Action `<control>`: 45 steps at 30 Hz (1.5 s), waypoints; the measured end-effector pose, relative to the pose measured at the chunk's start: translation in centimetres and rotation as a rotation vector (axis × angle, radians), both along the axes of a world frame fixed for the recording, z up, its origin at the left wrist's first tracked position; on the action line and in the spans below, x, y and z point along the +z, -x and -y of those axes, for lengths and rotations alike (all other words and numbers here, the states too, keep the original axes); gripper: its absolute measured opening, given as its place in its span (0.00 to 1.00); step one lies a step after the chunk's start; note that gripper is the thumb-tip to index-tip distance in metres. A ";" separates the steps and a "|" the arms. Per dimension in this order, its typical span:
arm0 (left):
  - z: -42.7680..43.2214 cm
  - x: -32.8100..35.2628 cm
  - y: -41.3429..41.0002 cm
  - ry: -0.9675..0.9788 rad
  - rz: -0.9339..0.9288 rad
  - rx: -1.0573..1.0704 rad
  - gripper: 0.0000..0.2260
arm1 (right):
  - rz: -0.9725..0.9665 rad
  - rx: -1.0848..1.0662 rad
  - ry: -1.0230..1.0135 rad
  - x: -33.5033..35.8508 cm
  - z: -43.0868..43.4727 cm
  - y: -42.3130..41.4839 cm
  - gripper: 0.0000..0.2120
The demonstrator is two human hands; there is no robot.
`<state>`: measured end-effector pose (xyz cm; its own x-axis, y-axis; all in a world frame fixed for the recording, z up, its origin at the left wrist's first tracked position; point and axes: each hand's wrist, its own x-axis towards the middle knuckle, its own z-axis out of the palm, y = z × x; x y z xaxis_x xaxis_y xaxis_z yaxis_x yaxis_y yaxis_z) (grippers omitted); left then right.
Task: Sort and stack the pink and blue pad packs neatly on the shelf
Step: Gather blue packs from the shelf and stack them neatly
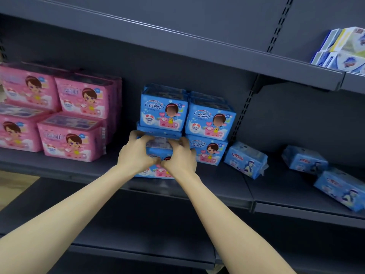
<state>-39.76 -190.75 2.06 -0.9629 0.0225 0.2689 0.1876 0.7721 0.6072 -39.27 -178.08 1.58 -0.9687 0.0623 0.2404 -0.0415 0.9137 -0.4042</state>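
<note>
Both hands hold one blue pad pack (158, 155) at the front of the dark shelf (110, 169). My left hand (136, 153) grips its left top edge and my right hand (179, 155) grips its right top edge, fingers curled over the top. Directly behind and beside it stands the stack of blue packs (209, 119), two high. Pink packs (83, 97) are stacked two high at the left of the same shelf. The held pack's front is largely hidden by my hands.
Three smaller blue packs with a different picture lie loose to the right: one (245, 160) by the stack, two (305, 159) (339, 186) on the neighbouring shelf section. Boxed goods (343, 50) sit on the upper shelf at right. A slotted upright (245, 109) divides the sections.
</note>
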 end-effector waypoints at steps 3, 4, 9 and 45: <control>0.4 -0.4 1.2 0.014 0.006 -0.013 0.28 | 0.019 -0.004 -0.007 0.0 0.4 0.8 0.30; 0.5 -0.5 1.6 0.026 0.010 -0.024 0.28 | 0.026 -0.004 -0.021 -0.1 0.5 1.0 0.30; 1.1 -1.0 2.9 0.182 -0.035 -0.055 0.26 | 0.024 0.004 -0.110 -0.5 1.0 1.9 0.31; 1.0 -1.5 4.0 0.613 -0.395 -0.144 0.24 | -0.103 -0.023 -0.050 -0.6 1.2 1.4 0.25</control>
<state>-43.78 -191.75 0.56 -0.7731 0.3990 0.4931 0.4279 0.9019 -0.0589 -40.65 -179.29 0.97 -0.9370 0.0694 0.3423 -0.0599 0.9337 -0.3531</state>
